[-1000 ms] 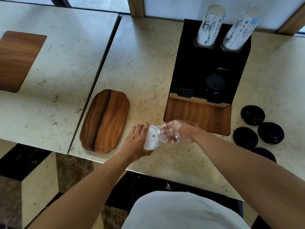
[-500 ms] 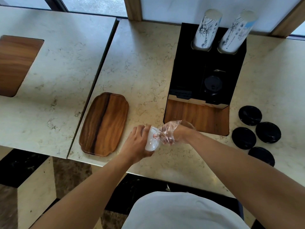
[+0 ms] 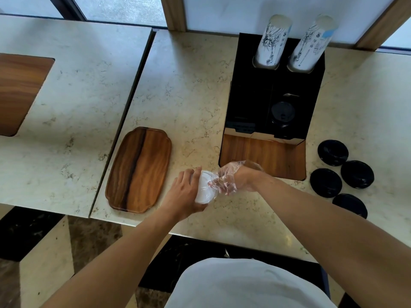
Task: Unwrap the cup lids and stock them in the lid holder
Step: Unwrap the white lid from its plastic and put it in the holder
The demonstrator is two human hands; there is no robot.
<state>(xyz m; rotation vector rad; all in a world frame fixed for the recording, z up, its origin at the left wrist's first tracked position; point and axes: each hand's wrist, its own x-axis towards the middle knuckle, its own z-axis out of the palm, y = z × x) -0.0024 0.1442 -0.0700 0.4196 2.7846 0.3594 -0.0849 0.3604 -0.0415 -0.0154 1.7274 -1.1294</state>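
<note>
The left hand point(image 3: 185, 193) grips a stack of white lids point(image 3: 205, 189); the right hand point(image 3: 239, 177) pinches the clear wrap point(image 3: 224, 177) on it. Beyond the right hand, the lid holder point(image 3: 273, 107) holds two cup sleeves point(image 3: 272, 41) and seemingly one black lid point(image 3: 283, 113).

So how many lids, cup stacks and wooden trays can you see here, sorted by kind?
Black lids loose on the counter: 4
Black lid in the holder: 1
White lids held in both hands (a stack; number unclear): 1
Paper cup stacks: 2
Loose wooden tray: 1
Total: 9
</note>
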